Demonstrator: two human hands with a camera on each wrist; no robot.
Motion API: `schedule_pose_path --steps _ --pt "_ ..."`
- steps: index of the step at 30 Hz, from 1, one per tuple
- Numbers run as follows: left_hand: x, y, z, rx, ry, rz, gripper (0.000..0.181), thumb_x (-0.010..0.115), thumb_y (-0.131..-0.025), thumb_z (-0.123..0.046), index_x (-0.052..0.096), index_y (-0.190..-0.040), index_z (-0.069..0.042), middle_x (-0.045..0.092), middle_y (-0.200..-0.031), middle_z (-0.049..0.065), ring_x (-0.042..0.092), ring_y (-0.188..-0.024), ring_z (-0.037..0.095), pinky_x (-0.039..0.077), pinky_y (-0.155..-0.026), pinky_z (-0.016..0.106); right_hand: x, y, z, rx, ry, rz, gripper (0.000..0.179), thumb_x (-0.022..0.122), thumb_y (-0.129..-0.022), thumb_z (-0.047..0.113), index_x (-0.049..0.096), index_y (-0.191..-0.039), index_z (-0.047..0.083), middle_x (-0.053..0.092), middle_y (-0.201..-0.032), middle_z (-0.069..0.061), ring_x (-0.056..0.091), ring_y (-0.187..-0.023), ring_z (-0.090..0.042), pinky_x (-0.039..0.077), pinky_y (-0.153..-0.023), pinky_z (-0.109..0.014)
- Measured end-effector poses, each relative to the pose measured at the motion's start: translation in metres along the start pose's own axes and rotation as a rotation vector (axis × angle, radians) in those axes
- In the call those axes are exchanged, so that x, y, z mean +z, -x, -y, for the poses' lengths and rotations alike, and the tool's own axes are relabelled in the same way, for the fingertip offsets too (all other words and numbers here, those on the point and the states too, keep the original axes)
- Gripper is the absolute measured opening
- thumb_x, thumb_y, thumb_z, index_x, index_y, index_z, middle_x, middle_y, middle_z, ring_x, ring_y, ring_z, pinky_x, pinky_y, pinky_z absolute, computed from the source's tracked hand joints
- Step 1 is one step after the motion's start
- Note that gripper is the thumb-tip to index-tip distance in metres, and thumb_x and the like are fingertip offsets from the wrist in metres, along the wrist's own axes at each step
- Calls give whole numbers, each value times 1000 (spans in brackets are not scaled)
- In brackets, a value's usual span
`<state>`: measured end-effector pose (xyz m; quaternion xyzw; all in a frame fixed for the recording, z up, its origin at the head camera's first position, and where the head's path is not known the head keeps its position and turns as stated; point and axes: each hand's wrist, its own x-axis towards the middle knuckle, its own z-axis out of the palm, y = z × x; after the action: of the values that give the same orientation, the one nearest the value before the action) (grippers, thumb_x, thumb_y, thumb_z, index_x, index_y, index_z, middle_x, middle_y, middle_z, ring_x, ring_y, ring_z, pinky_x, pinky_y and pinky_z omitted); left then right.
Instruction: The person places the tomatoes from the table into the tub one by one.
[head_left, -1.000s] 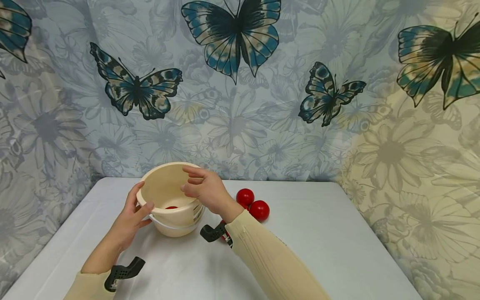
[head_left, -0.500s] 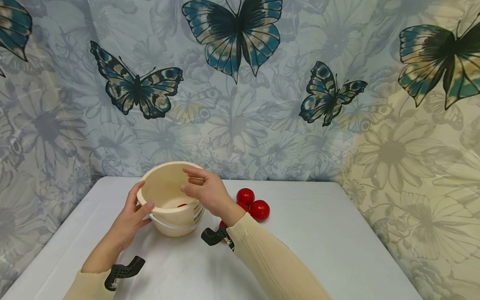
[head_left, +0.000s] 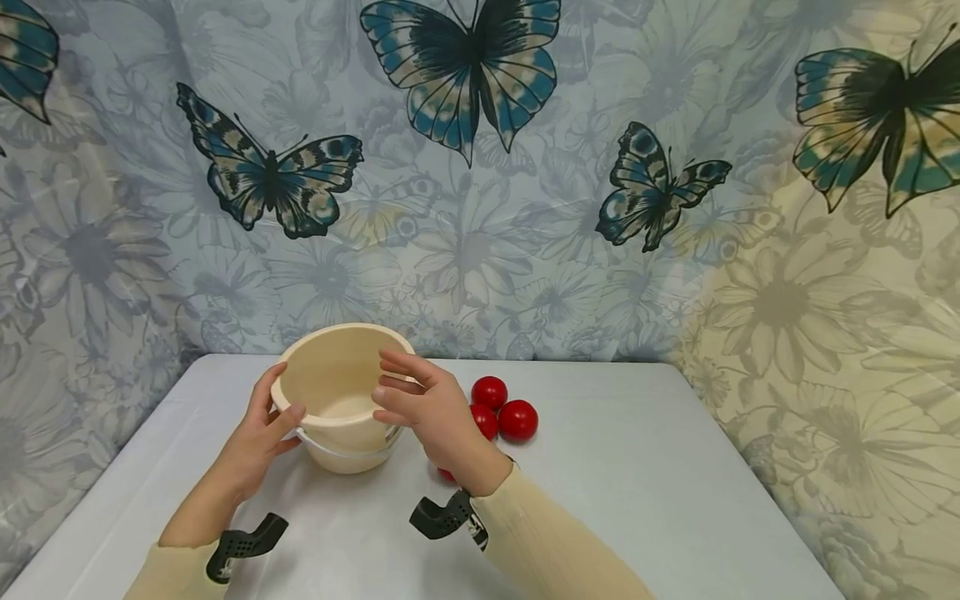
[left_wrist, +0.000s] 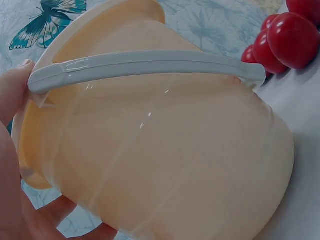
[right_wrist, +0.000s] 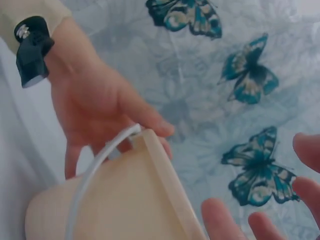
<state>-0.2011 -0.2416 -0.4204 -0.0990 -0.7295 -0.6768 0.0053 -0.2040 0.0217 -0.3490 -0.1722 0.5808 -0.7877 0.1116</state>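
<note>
A cream plastic bucket (head_left: 341, 434) stands on the left part of the table, its white handle (left_wrist: 150, 64) hanging down the near side. My left hand (head_left: 251, 446) grips its left rim, thumb in front and fingers around the far side. At the right rim is my right hand (head_left: 433, 410), fingers spread and holding nothing, overlapping the bucket's edge in the head view. In the right wrist view its fingertips (right_wrist: 220, 219) point past the rim. Three red balls (head_left: 517, 421) cluster right of the bucket, and another red ball (head_left: 446, 475) shows partly behind my right wrist.
A white cloth covers the table (head_left: 637, 483). Close behind it hangs a fabric backdrop (head_left: 480, 250) printed with butterflies and flowers. Black wrist mounts (head_left: 442, 515) stick out from both of my cuffs.
My right hand has drawn back slightly right and toward me, its fingers spreading. The red patch seen inside the bucket earlier moved right, then went out of sight. My left hand stays put.
</note>
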Motion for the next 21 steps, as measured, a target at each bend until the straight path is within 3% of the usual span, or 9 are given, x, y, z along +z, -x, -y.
schedule_pose_path --steps 11,21 --pt "-2 0 -1 -6 0 0 75 48 -107 -23 -6 -159 -26 -14 -163 13 13 -143 49 26 -100 74 -38 34 10 -12 15 55 54 68 -93 6 53 -144 9 47 -146 -14 46 -133 -37 53 -87 -49" --pt "-1 -1 2 -6 6 -9 75 48 -107 -22 -4 -159 -26 -14 -163 13 12 -143 48 26 -100 75 -108 65 15 -4 168 49 53 63 -96 5 48 -147 4 43 -148 -16 40 -135 -43 51 -90 -52"
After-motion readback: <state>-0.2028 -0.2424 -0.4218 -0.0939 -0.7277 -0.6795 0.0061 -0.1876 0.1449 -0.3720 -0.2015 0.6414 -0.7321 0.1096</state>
